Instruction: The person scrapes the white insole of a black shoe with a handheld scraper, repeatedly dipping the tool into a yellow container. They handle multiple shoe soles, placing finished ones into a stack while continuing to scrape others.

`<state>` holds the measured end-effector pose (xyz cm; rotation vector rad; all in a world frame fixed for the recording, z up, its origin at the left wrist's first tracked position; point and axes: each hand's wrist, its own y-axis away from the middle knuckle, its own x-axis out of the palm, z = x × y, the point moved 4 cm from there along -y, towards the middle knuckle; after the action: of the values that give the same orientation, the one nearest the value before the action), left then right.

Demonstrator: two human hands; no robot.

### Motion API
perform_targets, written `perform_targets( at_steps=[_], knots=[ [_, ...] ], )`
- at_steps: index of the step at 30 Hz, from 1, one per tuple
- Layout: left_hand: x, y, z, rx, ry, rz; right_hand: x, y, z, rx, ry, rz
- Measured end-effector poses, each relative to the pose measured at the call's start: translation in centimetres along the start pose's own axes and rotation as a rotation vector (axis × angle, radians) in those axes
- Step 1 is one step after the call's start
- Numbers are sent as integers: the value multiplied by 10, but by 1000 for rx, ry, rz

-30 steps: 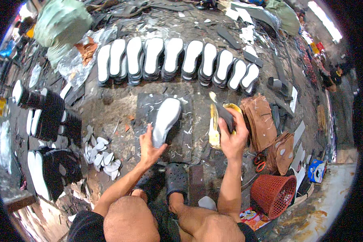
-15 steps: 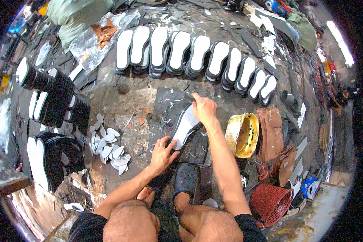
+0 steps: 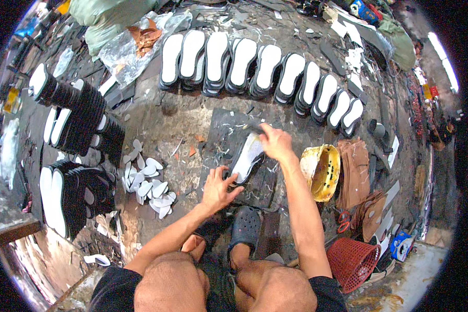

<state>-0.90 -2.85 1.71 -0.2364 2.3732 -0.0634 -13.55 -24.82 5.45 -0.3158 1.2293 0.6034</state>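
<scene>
A white-topped shoe sole with a dark edge [image 3: 247, 156] lies slanted on a dark flat board [image 3: 223, 136] in front of me. At its near end, my left hand [image 3: 219, 190] holds it with curved, parted fingers, the thumb and forefinger at the edge. Over the far end is my right hand [image 3: 276, 141], its fingers closed round a dark tool [image 3: 254, 128] whose exact kind is hidden by the hand and blur. The sole's far part has a greyish or yellowish look under the tool.
Stacks of white-topped soles [image 3: 216, 54] stand in an arc beyond the board; more stacks [image 3: 57, 200] are on the left. Small pale oval pieces [image 3: 146, 182] lie in a heap. A yellow container [image 3: 325, 174], brown sheets [image 3: 354, 171], red-handled scissors [image 3: 343, 221] and a red basket [image 3: 352, 262] are on the right.
The whole view has shifted slightly, so most things sit further right. My right hand and the tool have moved a little relative to the sole's far end; my left hand stays at its near end.
</scene>
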Motion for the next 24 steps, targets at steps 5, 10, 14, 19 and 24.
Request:
perform_targets(
  at_steps=[5, 10, 14, 19, 24],
  knots=[
    [-86, -8, 35, -407, 260, -646, 41, 55, 111, -432, 10, 219],
    [-122, -7, 56, -425, 411, -832, 31, 118, 122, -414, -381, -12],
    [-57, 9, 25, -217, 169, -293, -35, 71, 57, -148, -480, -227],
    [7, -9, -8, -9, -50, -9, -16, 2, -7, -316, -226, -12],
    [11, -7, 6, -138, -3, 119, -9, -37, 2, -605, -5, 22]
  ],
)
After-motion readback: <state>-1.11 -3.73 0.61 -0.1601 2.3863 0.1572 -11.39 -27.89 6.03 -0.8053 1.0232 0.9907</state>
